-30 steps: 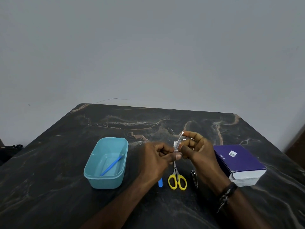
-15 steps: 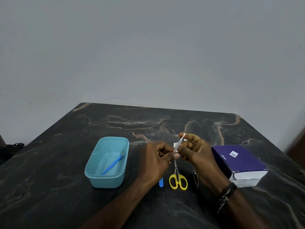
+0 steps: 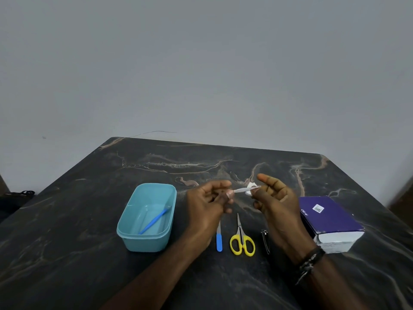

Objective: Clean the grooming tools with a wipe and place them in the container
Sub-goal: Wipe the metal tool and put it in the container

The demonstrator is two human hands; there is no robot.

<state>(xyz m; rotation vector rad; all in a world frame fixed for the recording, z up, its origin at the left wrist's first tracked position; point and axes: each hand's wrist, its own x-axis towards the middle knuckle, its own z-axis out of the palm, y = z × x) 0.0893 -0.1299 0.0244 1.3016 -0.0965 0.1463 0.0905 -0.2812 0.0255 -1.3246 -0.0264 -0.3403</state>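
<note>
Above the middle of the dark marbled table [image 3: 89,220], the left hand [image 3: 207,204] pinches one end of a thin pale tool [image 3: 241,190] while the right hand [image 3: 274,202] presses a white wipe [image 3: 250,189] onto its other end. The blue container [image 3: 147,241], at 9 o'clock from the hands, holds a blue stick [image 3: 154,221]. At 6 o'clock lie a blue-handled file [image 3: 219,241], yellow scissors [image 3: 241,242] and a nail clipper [image 3: 266,241].

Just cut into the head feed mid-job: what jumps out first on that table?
Centre stage, the left hand pinches a slim metal tool while the right hand rubs a white wipe along its tip, above the dark marble table. Left of them sits a teal container holding one blue tool. Below the hands lie yellow-handled scissors, and a purple box stands at right.
</note>
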